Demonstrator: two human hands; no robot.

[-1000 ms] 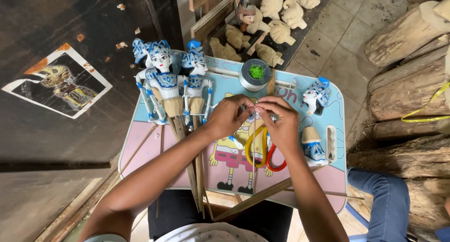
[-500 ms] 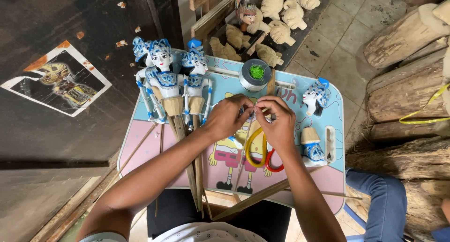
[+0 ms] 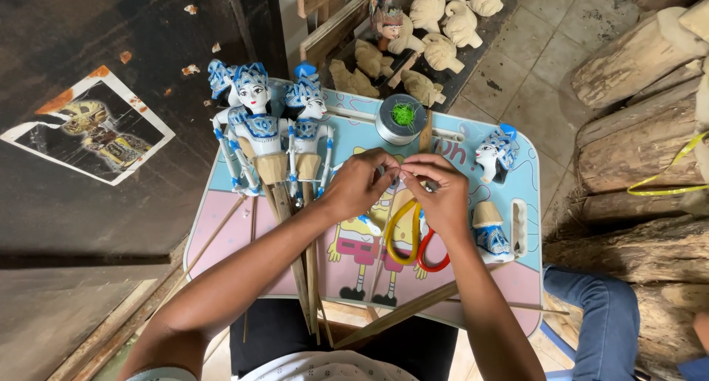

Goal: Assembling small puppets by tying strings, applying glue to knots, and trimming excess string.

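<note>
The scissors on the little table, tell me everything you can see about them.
The scissors lie flat on the cartoon-printed table, just under the right hand, which hides the blades. One handle loop is yellow and the other red, and both look like plastic. The loops point toward the person, side by side. Neither hand grips them; both hands pinch something small above. A painted puppet torso lies to their right.

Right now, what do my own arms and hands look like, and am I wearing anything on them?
Both forearms are bare from the elbows down. The left hand and right hand have no gloves, and no rings, watch or bracelets show. At the bottom edge, a light short sleeve shows on the left upper arm, and a white garment with small dark dots covers the chest.
</note>
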